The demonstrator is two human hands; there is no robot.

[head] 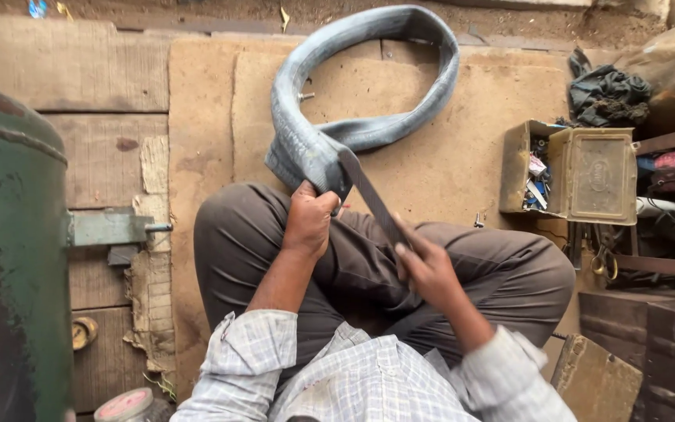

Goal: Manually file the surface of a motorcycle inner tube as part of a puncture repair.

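A tall green metal tank [5,258], scuffed and rounded, fills the nine o'clock side. At twelve o'clock a grey rubber tube [369,86] lies limp in a loop on worn brown board, its folded end drawn over the knee at centre. An open rusty tin box [587,176] (small bits inside) sits at three o'clock. The left hand [308,219] has its fingers clamped round the tube's fold. The right hand [429,270] closes on a flat dark file [373,199] laid across that fold.
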